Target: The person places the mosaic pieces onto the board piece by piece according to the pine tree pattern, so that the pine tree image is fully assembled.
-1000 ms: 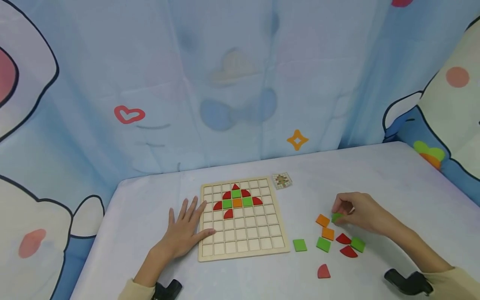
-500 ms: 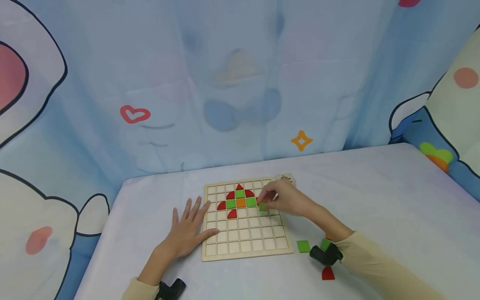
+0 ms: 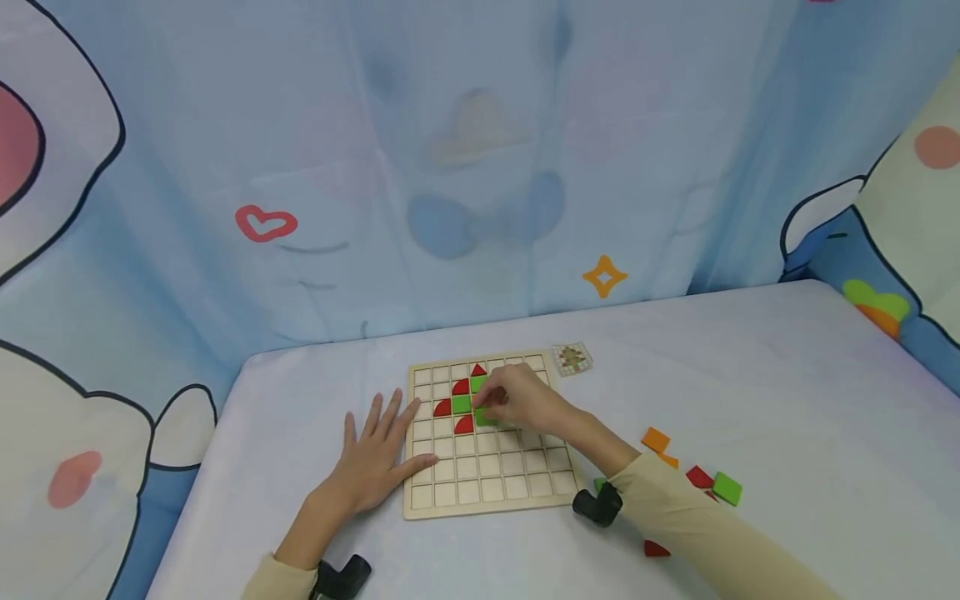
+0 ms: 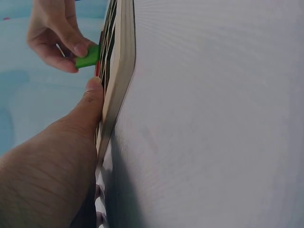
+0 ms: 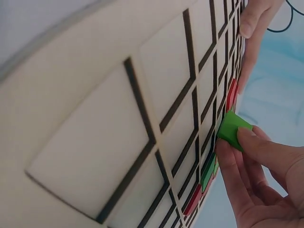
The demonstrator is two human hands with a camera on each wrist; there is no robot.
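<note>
My right hand [image 3: 525, 400] pinches a green square tile [image 5: 232, 127] between thumb and fingers, over the wooden grid board [image 3: 487, 492]. In the left wrist view the tile's edge meets or nearly meets the board's face. Beside it on the board lies a red quarter-round tile [image 3: 464, 425], with a green square tile [image 3: 461, 404] one row above. A red triangle [image 3: 478, 370] tops the pattern; its right part is hidden behind my right hand. My left hand [image 3: 378, 458] lies with fingers spread on the board's left edge, the thumb [image 4: 92, 92] resting on the board.
Loose tiles lie right of the board, including an orange square [image 3: 656, 439], a green square [image 3: 727, 488] and a red piece [image 3: 656, 548]; my right sleeve covers some. A small pattern card [image 3: 572, 358] lies at the board's upper right corner. A patterned curtain [image 3: 337, 167] hangs behind the table.
My right hand has picked up the green tile from the loose pieces and carried it left over the board, to beside the lower red quarter-round. My left hand has stayed on the board's edge.
</note>
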